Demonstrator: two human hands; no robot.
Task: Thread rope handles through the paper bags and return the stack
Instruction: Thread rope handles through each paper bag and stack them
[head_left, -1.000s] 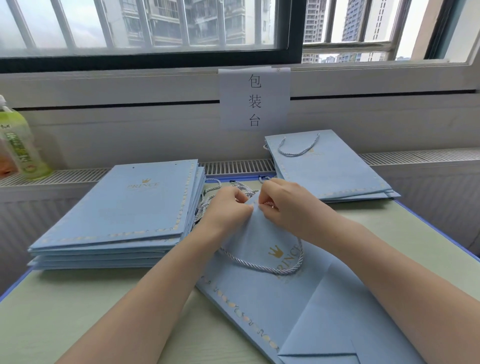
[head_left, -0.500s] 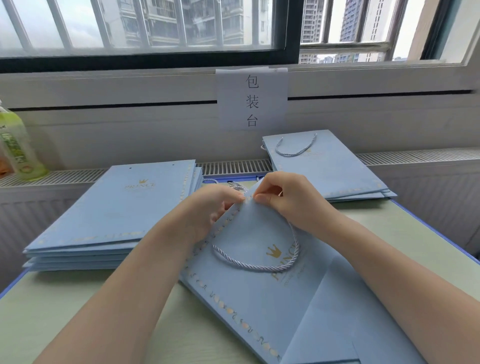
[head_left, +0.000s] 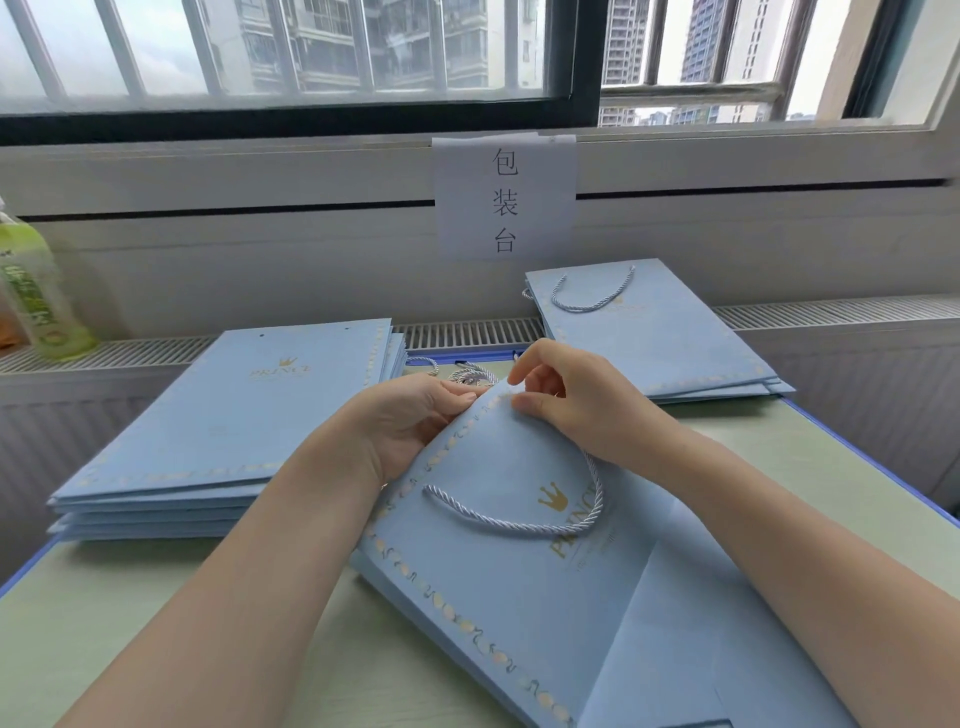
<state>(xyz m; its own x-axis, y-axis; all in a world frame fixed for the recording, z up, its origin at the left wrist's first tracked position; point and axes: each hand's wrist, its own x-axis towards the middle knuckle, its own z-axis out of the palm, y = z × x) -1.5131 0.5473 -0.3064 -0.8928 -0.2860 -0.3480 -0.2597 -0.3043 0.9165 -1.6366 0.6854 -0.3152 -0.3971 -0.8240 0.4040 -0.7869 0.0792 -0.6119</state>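
- A flat blue bag (head_left: 519, 561) is being worked at the middle of the worktop (head_left: 156, 634), lying askew with its top edge pointing away from the person.
- The bag's top edge is being gripped by the left hand (head_left: 415, 421), fingers curled round the paper, thumb resting on the upper face.
- The same edge is being pinched by the right hand (head_left: 566, 400) between thumb and forefinger, just beside the left hand; the other fingers are being held curled above it.
- A twisted rope handle (head_left: 519, 525) is being left draped in a loop over the bag's face, one end running up under the right hand; whether that end is being held cannot be told.
- A pile of loose ropes (head_left: 467, 374) is being kept just beyond the hands, near the worktop's far edge.
- A stack (head_left: 228, 415) of bags with bare punched holes is being kept on the left.
- A smaller pile (head_left: 665, 338), its top bag already fitted with a handle, is being kept at the far right, resting partly on the ledge.
- A paper sign (head_left: 504, 197) with three Chinese characters is being displayed on the wall under the window.
- A green bottle (head_left: 36, 291) is being kept on the ledge at far left.
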